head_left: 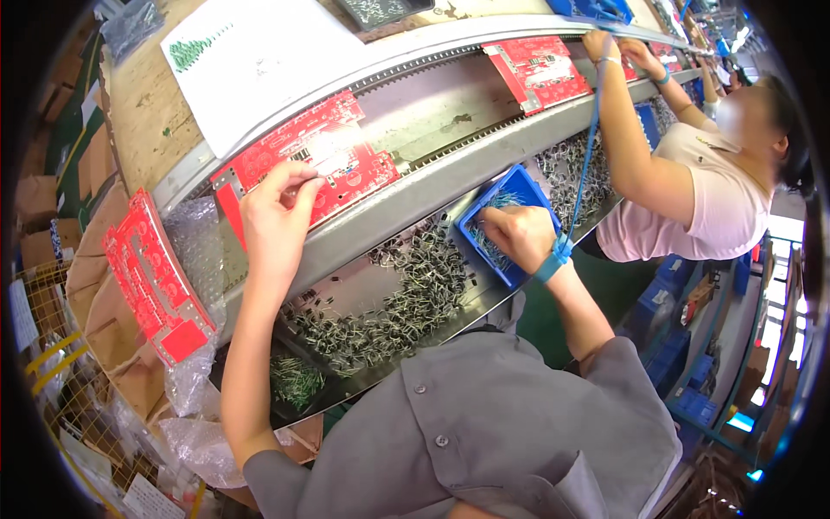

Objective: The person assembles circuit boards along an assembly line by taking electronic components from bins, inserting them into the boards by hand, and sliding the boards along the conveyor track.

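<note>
My left hand (281, 206) hovers over the near part of a red circuit board (367, 166), its thumb and forefinger pinched together. Anything between those fingertips is too small to make out. Small black and pale parts sit on the board, which lies in a rail conveyor (432, 138). To the right, my right hand (521, 238) reaches into a blue bin (533, 186) of thin-leaded, light-blue components (501, 201). Its fingers are curled, with the tips partly hidden among the components. Around my right wrist is a blue wristband (555, 259) with a cord.
A metal tray holds heaped black two-lead components (406, 303) and green-leaded parts (296, 381). Another red board (540, 76) lies farther along the conveyor. Red boards (160, 277) stand at the left beside bubble wrap (194, 242). A co-worker (692, 182) works at the right.
</note>
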Demonstrator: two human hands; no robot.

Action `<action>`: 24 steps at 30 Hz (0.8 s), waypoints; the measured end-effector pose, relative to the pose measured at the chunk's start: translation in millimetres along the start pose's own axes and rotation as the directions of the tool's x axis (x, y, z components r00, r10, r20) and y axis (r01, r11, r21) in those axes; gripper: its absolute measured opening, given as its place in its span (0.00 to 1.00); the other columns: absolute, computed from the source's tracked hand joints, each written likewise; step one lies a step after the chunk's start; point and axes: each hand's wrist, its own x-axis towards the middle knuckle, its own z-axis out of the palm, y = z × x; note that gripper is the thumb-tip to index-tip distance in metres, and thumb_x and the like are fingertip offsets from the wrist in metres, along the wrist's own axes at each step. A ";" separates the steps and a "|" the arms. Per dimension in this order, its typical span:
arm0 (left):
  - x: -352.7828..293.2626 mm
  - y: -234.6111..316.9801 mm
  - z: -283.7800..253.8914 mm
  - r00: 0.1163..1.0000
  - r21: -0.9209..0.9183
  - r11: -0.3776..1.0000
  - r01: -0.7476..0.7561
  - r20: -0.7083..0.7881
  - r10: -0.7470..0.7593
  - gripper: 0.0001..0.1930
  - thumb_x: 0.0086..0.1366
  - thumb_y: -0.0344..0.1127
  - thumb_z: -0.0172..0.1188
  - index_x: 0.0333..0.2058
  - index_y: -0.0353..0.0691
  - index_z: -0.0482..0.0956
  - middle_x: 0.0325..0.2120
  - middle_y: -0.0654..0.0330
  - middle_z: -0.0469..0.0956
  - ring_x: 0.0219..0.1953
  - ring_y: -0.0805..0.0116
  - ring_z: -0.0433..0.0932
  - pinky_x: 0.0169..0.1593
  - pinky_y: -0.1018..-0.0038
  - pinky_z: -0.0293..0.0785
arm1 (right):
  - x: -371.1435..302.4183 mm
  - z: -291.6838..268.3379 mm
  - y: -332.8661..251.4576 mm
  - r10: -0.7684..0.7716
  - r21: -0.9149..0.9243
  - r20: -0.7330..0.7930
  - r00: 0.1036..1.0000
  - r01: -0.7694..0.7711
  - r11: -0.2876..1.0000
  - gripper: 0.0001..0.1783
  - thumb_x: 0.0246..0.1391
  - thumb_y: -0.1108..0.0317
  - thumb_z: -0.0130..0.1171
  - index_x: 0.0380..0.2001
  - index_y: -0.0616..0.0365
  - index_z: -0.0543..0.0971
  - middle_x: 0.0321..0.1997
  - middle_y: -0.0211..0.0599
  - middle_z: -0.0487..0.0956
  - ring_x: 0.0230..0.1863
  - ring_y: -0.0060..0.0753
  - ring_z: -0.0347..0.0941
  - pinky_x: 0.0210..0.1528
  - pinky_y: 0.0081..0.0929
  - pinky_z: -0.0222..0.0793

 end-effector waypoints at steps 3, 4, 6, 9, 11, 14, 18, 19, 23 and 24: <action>2.1 1.2 7.0 1.000 -0.005 1.000 -0.016 0.013 0.016 0.05 0.58 0.25 0.62 0.34 0.35 0.79 0.27 0.61 0.82 0.28 0.82 0.77 0.32 0.83 0.71 | 0.0 7.2 2.6 -0.026 -0.008 0.016 1.000 0.026 1.000 0.06 0.42 0.73 0.58 0.19 0.56 0.70 0.14 0.37 0.69 0.17 0.41 0.70 0.21 0.35 0.64; 3.8 -3.8 9.7 0.999 -0.007 0.999 -0.036 0.018 0.036 0.05 0.57 0.26 0.63 0.33 0.35 0.79 0.27 0.61 0.82 0.27 0.82 0.76 0.31 0.83 0.71 | 1.9 4.4 2.7 -0.033 0.002 0.048 0.998 0.033 0.999 0.07 0.41 0.74 0.58 0.19 0.57 0.69 0.13 0.36 0.69 0.17 0.41 0.70 0.21 0.35 0.64; 5.0 -1.1 13.0 0.999 0.017 0.999 -0.042 0.009 0.042 0.05 0.56 0.26 0.63 0.32 0.35 0.79 0.27 0.59 0.82 0.28 0.77 0.79 0.32 0.81 0.73 | 4.6 0.6 2.9 -0.064 0.019 0.034 0.997 0.064 0.998 0.04 0.41 0.75 0.59 0.21 0.58 0.72 0.16 0.38 0.71 0.20 0.43 0.71 0.24 0.36 0.66; 7.8 -2.0 16.8 0.998 0.046 0.997 -0.061 0.011 0.060 0.04 0.56 0.27 0.62 0.32 0.35 0.80 0.27 0.56 0.83 0.29 0.70 0.83 0.33 0.77 0.75 | 6.0 -3.8 2.4 -0.080 0.079 -0.027 0.996 0.082 0.994 0.06 0.40 0.75 0.61 0.25 0.59 0.76 0.21 0.40 0.73 0.25 0.43 0.72 0.27 0.36 0.68; 8.6 -2.0 19.1 0.998 0.045 0.998 -0.051 0.030 0.050 0.05 0.56 0.28 0.62 0.32 0.35 0.80 0.27 0.55 0.83 0.29 0.69 0.83 0.34 0.76 0.76 | 3.9 -7.5 2.3 -0.037 0.131 -0.007 0.999 0.038 0.991 0.07 0.38 0.77 0.61 0.25 0.60 0.76 0.24 0.39 0.73 0.29 0.42 0.73 0.31 0.33 0.68; 9.0 -3.2 20.9 0.998 0.060 0.996 -0.062 0.028 0.060 0.05 0.55 0.28 0.63 0.32 0.36 0.80 0.27 0.55 0.82 0.30 0.68 0.83 0.34 0.75 0.76 | 2.8 -11.4 2.7 -0.015 0.273 -0.034 0.999 0.024 0.962 0.08 0.37 0.79 0.60 0.26 0.61 0.76 0.27 0.39 0.74 0.32 0.41 0.72 0.35 0.32 0.69; 9.5 -3.6 21.9 0.997 0.038 0.996 -0.082 0.013 0.081 0.05 0.55 0.28 0.63 0.32 0.36 0.81 0.27 0.55 0.82 0.29 0.68 0.83 0.33 0.75 0.76 | 3.2 -21.3 -0.4 0.006 0.321 -0.062 0.998 0.014 0.947 0.07 0.37 0.80 0.60 0.25 0.62 0.76 0.30 0.39 0.77 0.34 0.40 0.72 0.40 0.31 0.68; 9.7 -3.4 22.4 0.997 0.039 0.996 -0.082 0.014 0.081 0.05 0.55 0.28 0.63 0.32 0.36 0.81 0.27 0.55 0.82 0.29 0.68 0.83 0.33 0.75 0.76 | 2.8 -22.6 -0.8 0.007 0.322 -0.062 0.998 0.013 0.947 0.07 0.37 0.80 0.60 0.25 0.62 0.76 0.30 0.39 0.77 0.34 0.40 0.72 0.40 0.31 0.68; 10.6 -3.4 23.9 0.997 0.025 0.997 -0.073 0.010 0.072 0.05 0.55 0.28 0.63 0.31 0.36 0.81 0.26 0.56 0.82 0.28 0.69 0.82 0.32 0.76 0.75 | 0.3 -23.6 -0.8 0.053 0.331 -0.042 0.998 -0.036 0.943 0.07 0.37 0.79 0.61 0.25 0.61 0.77 0.29 0.37 0.78 0.33 0.39 0.73 0.40 0.31 0.67; 10.6 -3.8 24.0 0.997 0.020 0.996 -0.083 0.001 0.083 0.05 0.55 0.27 0.63 0.31 0.36 0.81 0.25 0.56 0.82 0.28 0.70 0.82 0.32 0.77 0.75 | -0.3 -23.4 -0.9 0.060 0.334 -0.052 0.997 -0.039 0.942 0.07 0.37 0.79 0.61 0.26 0.61 0.77 0.28 0.37 0.78 0.33 0.39 0.73 0.40 0.31 0.67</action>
